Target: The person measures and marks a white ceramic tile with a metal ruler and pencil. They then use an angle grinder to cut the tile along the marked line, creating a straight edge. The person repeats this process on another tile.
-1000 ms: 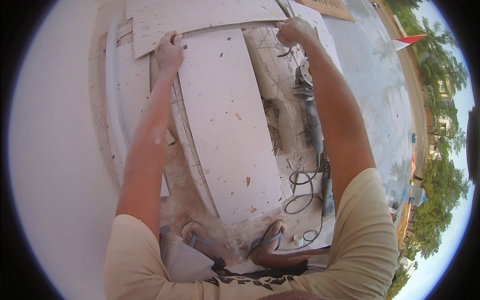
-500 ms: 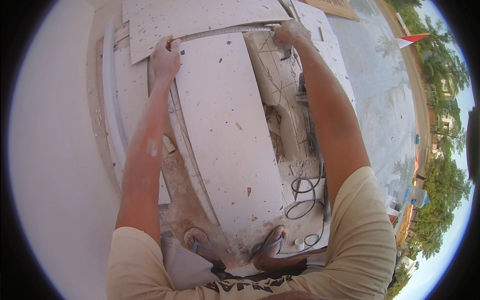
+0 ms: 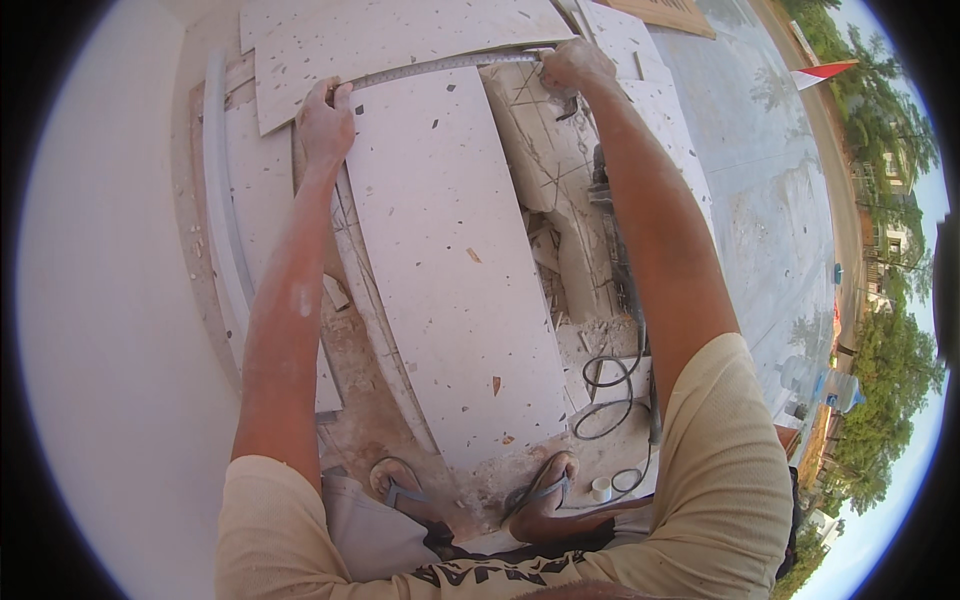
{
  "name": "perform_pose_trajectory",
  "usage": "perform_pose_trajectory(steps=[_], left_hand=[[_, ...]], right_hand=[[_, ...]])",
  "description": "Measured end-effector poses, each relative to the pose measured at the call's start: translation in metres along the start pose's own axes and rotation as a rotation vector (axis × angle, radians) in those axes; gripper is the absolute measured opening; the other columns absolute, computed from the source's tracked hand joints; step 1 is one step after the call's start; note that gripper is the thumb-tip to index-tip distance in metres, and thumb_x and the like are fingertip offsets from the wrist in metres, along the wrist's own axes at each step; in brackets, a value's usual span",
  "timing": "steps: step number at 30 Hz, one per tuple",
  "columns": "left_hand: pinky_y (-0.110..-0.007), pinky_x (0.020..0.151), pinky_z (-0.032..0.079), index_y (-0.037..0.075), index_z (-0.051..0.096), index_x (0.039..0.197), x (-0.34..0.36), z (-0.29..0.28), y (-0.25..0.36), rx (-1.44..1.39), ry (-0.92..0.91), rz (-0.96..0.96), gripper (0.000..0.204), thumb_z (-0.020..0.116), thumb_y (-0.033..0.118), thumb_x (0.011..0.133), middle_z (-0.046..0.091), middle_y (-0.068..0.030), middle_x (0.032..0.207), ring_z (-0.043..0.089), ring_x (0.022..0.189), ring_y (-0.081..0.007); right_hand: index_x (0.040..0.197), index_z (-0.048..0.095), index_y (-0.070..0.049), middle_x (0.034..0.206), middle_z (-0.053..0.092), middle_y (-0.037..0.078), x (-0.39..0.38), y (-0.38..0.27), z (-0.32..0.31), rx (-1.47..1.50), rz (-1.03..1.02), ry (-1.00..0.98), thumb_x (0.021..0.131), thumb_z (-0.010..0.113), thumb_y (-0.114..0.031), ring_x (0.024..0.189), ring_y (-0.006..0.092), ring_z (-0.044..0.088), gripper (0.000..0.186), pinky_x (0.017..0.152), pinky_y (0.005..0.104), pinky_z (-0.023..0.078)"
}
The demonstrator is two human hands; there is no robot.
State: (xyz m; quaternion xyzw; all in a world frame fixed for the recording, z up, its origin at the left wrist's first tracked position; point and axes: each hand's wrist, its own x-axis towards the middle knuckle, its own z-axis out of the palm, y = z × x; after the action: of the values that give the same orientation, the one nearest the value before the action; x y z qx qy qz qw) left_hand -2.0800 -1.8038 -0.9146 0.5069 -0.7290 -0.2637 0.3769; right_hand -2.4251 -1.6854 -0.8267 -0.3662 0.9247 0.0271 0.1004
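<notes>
A pale measuring blade (image 3: 435,72) with fine markings, which looks like a tape measure, stretches across the far end of a white speckled terrazzo slab (image 3: 450,260). My left hand (image 3: 327,120) pinches its left end by the slab's far left corner. At the other end my right hand (image 3: 578,68) is closed around the blade, past the slab's right edge. Below that hand a small dark strap or clip (image 3: 568,108) hangs. What lies inside the right fist is hidden. Another speckled slab (image 3: 400,35) lies crosswise just beyond the blade.
Right of the slab lie broken cement pieces (image 3: 560,180) scored with lines, and a dark power tool (image 3: 605,190) with a looped black cable (image 3: 600,425). A small white cup (image 3: 600,489) stands near my right foot. A white wall (image 3: 110,300) rises at left.
The whole view has shifted very slightly. Both hands keep their hold on the measuring blade, and the slab lies as before.
</notes>
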Motion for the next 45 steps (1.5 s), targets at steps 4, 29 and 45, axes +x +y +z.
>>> perform_pose_trajectory(steps=[4, 29, 45], left_hand=[[-0.041, 0.093, 0.052, 0.001, 0.07, 0.115, -0.001, 0.001, 0.001, 0.021, 0.019, 0.028, 0.032, 0.063, 0.027, 0.098, 0.074, -0.0185, 0.107, 0.071, 0.101, -0.0331], [-0.042, 0.096, 0.051, 0.003, 0.07, 0.115, -0.005, -0.002, 0.002, -0.005, 0.067, 0.05, 0.027, 0.06, 0.021, 0.099, 0.073, -0.0192, 0.111, 0.068, 0.107, -0.0364], [-0.039, 0.095, 0.052, 0.002, 0.066, 0.111, -0.101, -0.052, 0.075, -0.152, 0.061, 0.549, 0.015, 0.059, 0.011, 0.102, 0.069, -0.0151, 0.111, 0.067, 0.104, -0.0305]], right_hand=[[0.112, 0.08, -0.013, 0.124, 0.074, 0.012, 0.0, 0.003, -0.004, 0.061, -0.011, -0.054, 0.083, 0.071, -0.036, 0.118, 0.026, 0.069, 0.038, 0.098, 0.0379, 0.054], [0.116, 0.078, -0.011, 0.124, 0.074, 0.013, -0.02, -0.003, -0.01, 0.095, -0.026, 0.008, 0.091, 0.066, -0.04, 0.118, 0.0279, 0.069, 0.04, 0.098, 0.04, 0.053], [0.106, 0.074, 0.001, 0.084, 0.076, 0.014, -0.26, 0.02, -0.056, 0.327, -0.411, -0.258, 0.095, 0.063, -0.052, 0.078, 0.0223, 0.075, 0.056, 0.08, 0.0405, 0.059]])
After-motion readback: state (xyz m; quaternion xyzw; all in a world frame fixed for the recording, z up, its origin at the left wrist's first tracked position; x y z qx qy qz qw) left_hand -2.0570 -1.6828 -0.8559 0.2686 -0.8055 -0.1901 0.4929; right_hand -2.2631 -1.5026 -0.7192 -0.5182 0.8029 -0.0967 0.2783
